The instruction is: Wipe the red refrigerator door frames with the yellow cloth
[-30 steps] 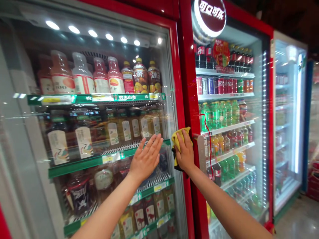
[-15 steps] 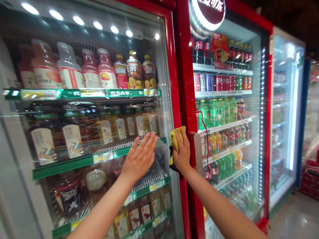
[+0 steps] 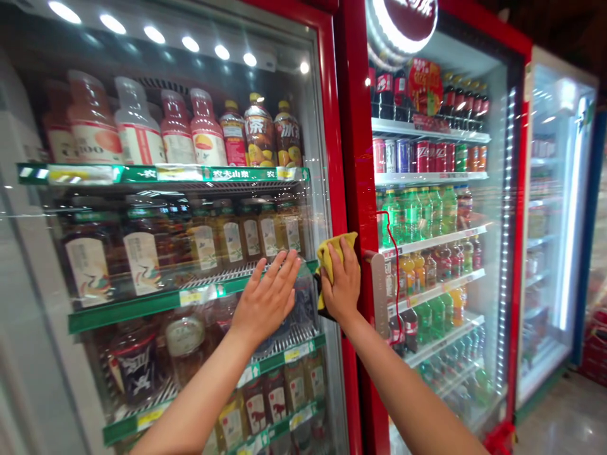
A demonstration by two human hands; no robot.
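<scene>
My left hand lies flat against the glass door of the left fridge, fingers stretched up and nothing in it. To its right, my right hand presses a yellow cloth against the right edge of that door, beside the red frame. A dark part of the cloth shows below the fingers. Just right of my right hand is a pale metal handle on the neighbouring red fridge.
Bottles stand behind the glass on green-edged shelves. A red cord hangs by the handle. Farther right are a fridge of cans and bottles, a white-framed fridge and red packs on the floor.
My right hand and the yellow cloth have shifted slightly left, relative to the door frame. The view has moved a little; my left hand stays flat on the glass.
</scene>
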